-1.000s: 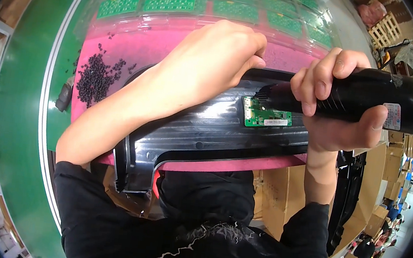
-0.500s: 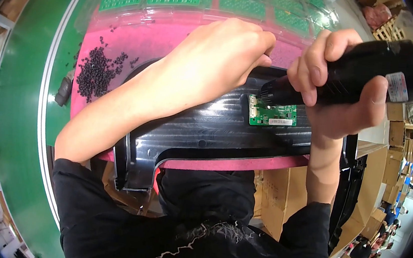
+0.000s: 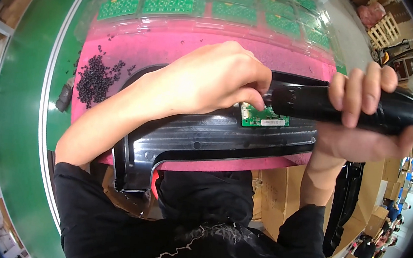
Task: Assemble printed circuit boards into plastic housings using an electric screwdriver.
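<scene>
My right hand (image 3: 353,143) wraps round a black electric screwdriver (image 3: 305,101), which lies nearly level with its tip pointing left. At that tip my left hand (image 3: 222,78) pinches thumb and forefinger together; whatever is between them is too small or hidden to name. Just below the pinch, a green circuit board (image 3: 252,120) with white connectors and a pale label sits on a long black plastic panel (image 3: 190,136). My left thumb and the screwdriver cover the board's upper part. The left forearm crosses over the panel's left half.
A heap of small black screws (image 3: 96,78) lies on the pink mat (image 3: 140,44), left of the panel. Beyond it stand clear plastic trays (image 3: 212,27) holding several green boards. A dark lump (image 3: 64,96) rests on the green surface (image 3: 22,109). Cardboard boxes (image 3: 272,196) stand lower right.
My right hand has swung the screwdriver level and to the right, its tip off the board. My left hand has come down and its pinch now meets the tip. The board sits slightly further left in view.
</scene>
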Tool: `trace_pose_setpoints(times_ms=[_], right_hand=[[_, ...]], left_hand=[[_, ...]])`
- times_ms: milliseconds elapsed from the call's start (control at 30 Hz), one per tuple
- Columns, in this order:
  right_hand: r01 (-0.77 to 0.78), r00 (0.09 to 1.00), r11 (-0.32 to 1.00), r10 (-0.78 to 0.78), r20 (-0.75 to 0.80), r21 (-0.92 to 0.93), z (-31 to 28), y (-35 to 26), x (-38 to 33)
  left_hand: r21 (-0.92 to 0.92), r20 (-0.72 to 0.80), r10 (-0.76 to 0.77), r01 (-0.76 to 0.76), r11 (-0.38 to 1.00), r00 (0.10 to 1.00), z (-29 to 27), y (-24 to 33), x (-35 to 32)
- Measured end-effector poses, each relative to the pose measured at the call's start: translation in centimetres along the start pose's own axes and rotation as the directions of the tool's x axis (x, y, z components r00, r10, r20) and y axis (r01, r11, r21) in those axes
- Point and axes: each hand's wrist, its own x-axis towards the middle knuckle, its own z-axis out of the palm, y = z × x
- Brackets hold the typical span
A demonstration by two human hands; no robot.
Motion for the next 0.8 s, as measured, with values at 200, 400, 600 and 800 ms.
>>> trace_pose_setpoints(times_ms=[200, 400, 600, 800], right_hand=[[0.141, 0.988, 0.987, -0.145, -0.054, -0.073, 0.5, -3.6, -0.6], [0.157, 0.986, 0.984, -0.161, -0.050, -0.083, 1.0, -4.0, -1.1], [0.141, 0.990, 0.984, -0.143, -0.011, -0.107, 1.6, -3.7, -1.3], [0.141, 0.987, 0.982, -0.129, 0.101, -0.125, 1.5, -3.4, -1.4]], left_hand=[[0.031, -0.018, 0.080, -0.079, 0.996, 0.997, 0.1, -0.2, 0.2], [0.048, -0.078, 0.227, -0.224, 0.973, 0.971, 0.1, 0.3, 0.3], [0.130, -0.066, 0.328, -0.318, 0.939, 0.942, 0.2, 0.6, 0.3], [0.166, -0.005, 0.331, -0.326, 0.931, 0.944, 0.3, 0.6, 0.3]])
